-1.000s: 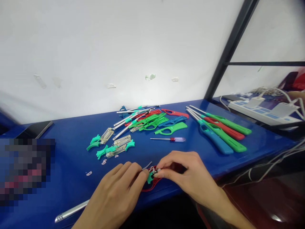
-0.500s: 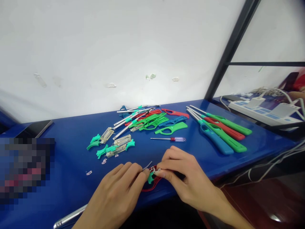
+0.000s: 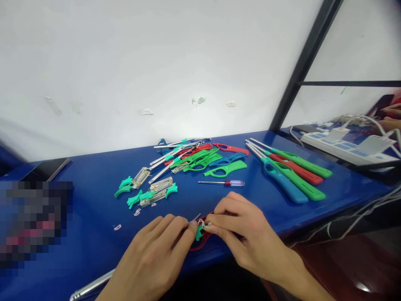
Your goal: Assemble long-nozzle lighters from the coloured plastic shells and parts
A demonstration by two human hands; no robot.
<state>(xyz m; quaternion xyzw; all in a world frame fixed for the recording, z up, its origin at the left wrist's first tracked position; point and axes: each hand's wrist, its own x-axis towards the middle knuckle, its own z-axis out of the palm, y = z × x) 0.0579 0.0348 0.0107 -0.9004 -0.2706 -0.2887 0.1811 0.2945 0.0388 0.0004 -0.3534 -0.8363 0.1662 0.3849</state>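
While hands (image 3: 156, 253) work, blue tabletop (image 3: 84, 209), white wall (image 3: 125, 62)

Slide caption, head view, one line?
Left hand and right hand work at a red handle; screwdriver and four lighters lie beyond.

No text, label or number is readable anywhere.

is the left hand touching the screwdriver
Apart: the head view shows a strip of blue table between the left hand and the screwdriver.
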